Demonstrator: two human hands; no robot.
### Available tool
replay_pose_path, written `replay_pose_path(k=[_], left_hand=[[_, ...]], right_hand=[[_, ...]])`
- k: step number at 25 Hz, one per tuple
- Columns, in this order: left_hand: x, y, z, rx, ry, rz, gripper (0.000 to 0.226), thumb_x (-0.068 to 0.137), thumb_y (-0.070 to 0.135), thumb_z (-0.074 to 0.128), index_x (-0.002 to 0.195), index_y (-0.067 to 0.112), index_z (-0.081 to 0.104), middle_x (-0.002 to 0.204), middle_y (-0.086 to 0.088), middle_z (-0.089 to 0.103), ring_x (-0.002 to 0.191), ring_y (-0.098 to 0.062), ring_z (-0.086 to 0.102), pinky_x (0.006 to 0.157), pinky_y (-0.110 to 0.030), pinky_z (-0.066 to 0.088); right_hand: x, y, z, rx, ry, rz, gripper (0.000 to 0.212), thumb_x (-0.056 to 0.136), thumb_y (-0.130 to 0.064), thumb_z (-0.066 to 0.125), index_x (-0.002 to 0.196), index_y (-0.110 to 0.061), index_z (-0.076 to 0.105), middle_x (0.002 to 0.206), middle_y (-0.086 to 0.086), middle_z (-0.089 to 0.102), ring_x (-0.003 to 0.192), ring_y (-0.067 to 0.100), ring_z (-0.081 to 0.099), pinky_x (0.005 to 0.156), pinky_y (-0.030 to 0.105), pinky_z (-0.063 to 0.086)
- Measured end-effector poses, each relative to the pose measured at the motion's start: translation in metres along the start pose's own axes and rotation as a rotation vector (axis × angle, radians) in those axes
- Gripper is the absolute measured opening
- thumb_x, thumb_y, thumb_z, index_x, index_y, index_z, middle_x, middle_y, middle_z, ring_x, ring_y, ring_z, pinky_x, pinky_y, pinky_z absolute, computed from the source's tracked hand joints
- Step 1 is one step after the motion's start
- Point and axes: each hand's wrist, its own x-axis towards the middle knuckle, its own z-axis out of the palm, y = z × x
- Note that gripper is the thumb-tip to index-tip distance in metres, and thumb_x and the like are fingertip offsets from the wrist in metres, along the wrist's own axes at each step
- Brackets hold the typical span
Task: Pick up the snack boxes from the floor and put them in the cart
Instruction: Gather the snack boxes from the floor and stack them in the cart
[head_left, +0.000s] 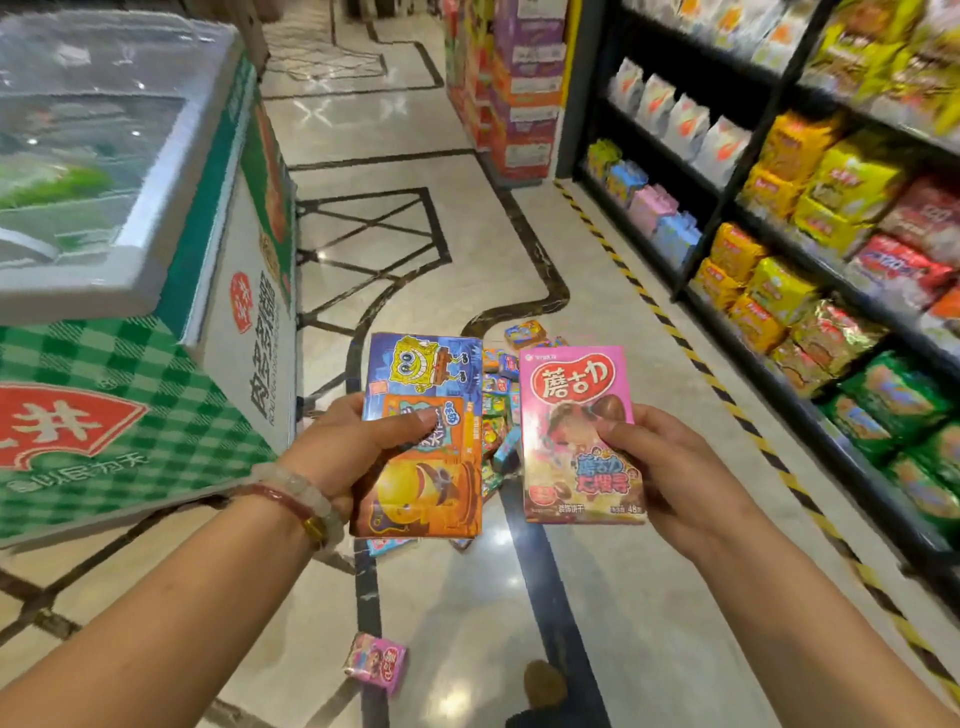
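Note:
My left hand (353, 447) grips two snack boxes stacked together: a blue cartoon box (421, 369) behind and an orange box (421, 493) in front, thumb across their faces. My right hand (654, 462) holds a pink box (576, 415) with red lettering, thumb on its front. Both are held up at waist height above the floor. Behind them a pile of several colourful snack boxes (501, 410) lies on the marble floor. One small pink box (376, 662) lies alone near my feet. No cart is in view.
A chest freezer (130, 249) with a glass lid and green checked sides stands at left. Black shelves (779, 270) of snack bags line the right, edged by yellow-black floor tape (696, 358). Stacked cartons (519, 88) stand at the aisle's far end. My shoe (543, 683) shows below.

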Motion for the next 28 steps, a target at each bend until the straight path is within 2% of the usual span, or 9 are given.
replay_pose_path(k=[3,5,7,10,15,19,23,28], left_hand=[[-0.007,-0.005,0.013,0.102,-0.108,-0.044,0.059,0.052,0.017,0.076,0.109,0.006,0.062,0.09,-0.014,0.074,0.071,-0.029,0.071,0.058,-0.038,0.057],[-0.01,-0.012,0.032,0.142,-0.208,-0.057,0.043,0.062,0.012,0.074,0.104,0.006,0.064,0.088,-0.014,0.074,0.067,-0.026,0.071,0.053,-0.033,0.056],[-0.015,-0.021,0.058,0.189,-0.301,-0.067,0.035,0.069,0.009,0.07,0.103,0.006,0.065,0.091,-0.015,0.073,0.069,-0.026,0.071,0.056,-0.034,0.058],[-0.025,-0.038,0.11,0.28,-0.452,-0.081,0.05,0.059,0.014,0.072,0.108,0.004,0.065,0.101,-0.019,0.071,0.079,-0.031,0.07,0.069,-0.04,0.058],[-0.062,-0.074,0.216,0.376,-0.669,-0.115,0.059,0.052,0.01,0.082,0.107,0.003,0.064,0.093,-0.018,0.073,0.076,-0.031,0.071,0.064,-0.04,0.058],[-0.115,-0.12,0.307,0.474,-0.831,-0.148,0.058,0.055,0.019,0.075,0.11,0.004,0.064,0.095,-0.017,0.073,0.081,-0.033,0.071,0.077,-0.047,0.056],[-0.184,-0.174,0.395,0.532,-1.019,-0.153,0.054,0.057,0.017,0.072,0.108,0.004,0.065,0.095,-0.017,0.073,0.074,-0.029,0.071,0.066,-0.04,0.059],[-0.269,-0.236,0.479,0.643,-1.178,-0.2,0.053,0.056,0.019,0.074,0.107,0.008,0.065,0.094,-0.014,0.073,0.077,-0.03,0.071,0.07,-0.042,0.058]], right_hand=[[-0.041,0.019,-0.016,0.058,0.126,-0.009,0.022,0.09,-0.006,0.058,0.111,-0.005,0.06,0.096,0.014,0.073,0.079,0.026,0.071,0.077,0.041,0.055],[-0.067,0.03,-0.033,0.106,0.208,-0.008,0.022,0.09,-0.007,0.059,0.112,-0.006,0.06,0.096,0.013,0.074,0.081,0.026,0.072,0.077,0.041,0.056],[-0.094,0.041,-0.054,0.155,0.302,-0.006,0.021,0.09,-0.008,0.06,0.112,-0.008,0.06,0.094,0.011,0.074,0.079,0.024,0.072,0.073,0.039,0.057],[-0.139,0.053,-0.095,0.247,0.442,-0.025,0.026,0.09,-0.011,0.062,0.116,-0.01,0.059,0.098,0.01,0.074,0.082,0.025,0.072,0.073,0.039,0.057],[-0.222,0.074,-0.171,0.396,0.65,-0.095,0.028,0.089,-0.01,0.062,0.116,-0.008,0.057,0.092,0.01,0.075,0.078,0.025,0.073,0.062,0.034,0.058],[-0.3,0.098,-0.234,0.468,0.79,-0.137,0.029,0.09,-0.01,0.06,0.118,-0.007,0.056,0.096,0.011,0.074,0.081,0.026,0.073,0.067,0.036,0.059],[-0.385,0.127,-0.297,0.54,0.961,-0.189,0.031,0.089,-0.008,0.06,0.119,-0.007,0.055,0.1,0.014,0.072,0.08,0.027,0.072,0.066,0.036,0.06],[-0.483,0.163,-0.349,0.629,1.157,-0.241,0.03,0.089,-0.01,0.062,0.118,-0.008,0.056,0.097,0.012,0.073,0.081,0.026,0.072,0.065,0.037,0.06]])
